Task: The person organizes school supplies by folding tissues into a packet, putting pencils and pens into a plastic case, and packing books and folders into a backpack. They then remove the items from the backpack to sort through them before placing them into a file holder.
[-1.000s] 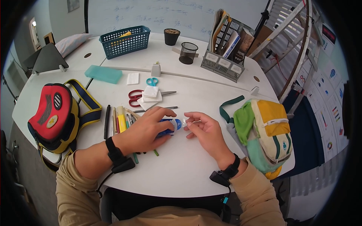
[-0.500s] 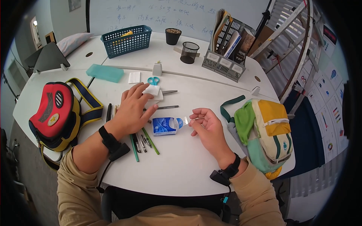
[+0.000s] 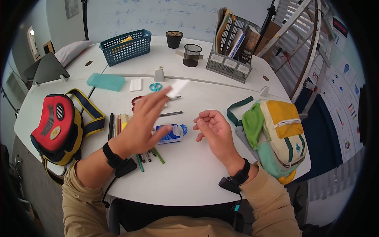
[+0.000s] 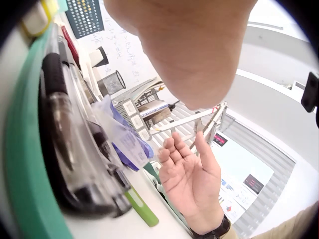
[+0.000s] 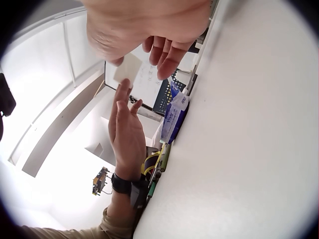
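My left hand (image 3: 144,122) is raised over the pens, its fingers long and pointing forward. At its fingertips it pinches a thin white square (image 3: 178,89), blurred in the head view; the same white square (image 5: 128,68) shows pale in the right wrist view. Below and right of that palm lies a blue plastic tissue pack (image 3: 169,135), partly hidden by the thumb, its flap toward the right. My right hand (image 3: 215,134) hovers to the right of the pack with loosely bent fingers and nothing in them. Red-handled scissors (image 3: 135,102) lie partly hidden behind the left hand.
Pens and pencils (image 3: 157,155) spread under the left forearm. Small blue scissors (image 3: 155,87), another white square (image 3: 136,84) and a teal case (image 3: 106,81) lie farther back. A red bag (image 3: 55,126) stands left, a colourful backpack (image 3: 276,138) right. Behind are a basket (image 3: 126,49) and mesh cup (image 3: 192,55).
My left hand went from the tissue pack to the stacked white squares, then lifted one up and rightward. My right hand has come away from the pack's clear flap.
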A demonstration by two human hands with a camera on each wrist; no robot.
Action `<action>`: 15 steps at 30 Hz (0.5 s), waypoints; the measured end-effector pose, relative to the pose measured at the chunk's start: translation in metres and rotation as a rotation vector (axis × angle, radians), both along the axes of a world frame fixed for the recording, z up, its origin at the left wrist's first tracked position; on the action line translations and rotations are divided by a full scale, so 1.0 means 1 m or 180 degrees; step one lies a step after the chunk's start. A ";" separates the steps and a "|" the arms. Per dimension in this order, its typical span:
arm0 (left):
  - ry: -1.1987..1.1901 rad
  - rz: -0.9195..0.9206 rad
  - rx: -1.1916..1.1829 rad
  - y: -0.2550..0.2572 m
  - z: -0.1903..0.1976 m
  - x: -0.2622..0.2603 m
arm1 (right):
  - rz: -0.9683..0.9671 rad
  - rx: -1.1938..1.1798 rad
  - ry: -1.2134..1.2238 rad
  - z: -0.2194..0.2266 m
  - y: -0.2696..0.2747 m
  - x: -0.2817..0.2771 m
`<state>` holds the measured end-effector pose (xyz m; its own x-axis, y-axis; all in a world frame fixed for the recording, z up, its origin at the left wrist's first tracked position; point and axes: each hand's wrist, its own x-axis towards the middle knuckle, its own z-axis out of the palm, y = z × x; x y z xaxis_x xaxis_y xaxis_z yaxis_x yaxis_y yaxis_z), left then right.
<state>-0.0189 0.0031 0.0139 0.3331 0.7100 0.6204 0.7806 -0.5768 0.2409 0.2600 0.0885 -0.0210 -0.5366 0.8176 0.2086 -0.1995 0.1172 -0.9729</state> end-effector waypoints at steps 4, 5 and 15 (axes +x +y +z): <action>-0.0136 -0.0980 -0.0197 -0.006 -0.004 0.017 | 0.0394 0.0193 0.0449 -0.009 -0.001 -0.001; -0.0146 -0.1120 -0.0275 -0.007 -0.006 0.021 | 0.0469 0.0291 0.0531 -0.014 0.000 -0.002; 0.0196 -0.1301 -0.0600 -0.013 0.007 0.028 | 0.0418 0.0109 0.0567 -0.002 -0.009 0.003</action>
<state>0.0090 -0.0102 0.0208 0.6419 0.6113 0.4630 0.5141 -0.7910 0.3316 0.2629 0.0794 -0.0232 -0.5902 0.7340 0.3361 -0.3837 0.1112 -0.9167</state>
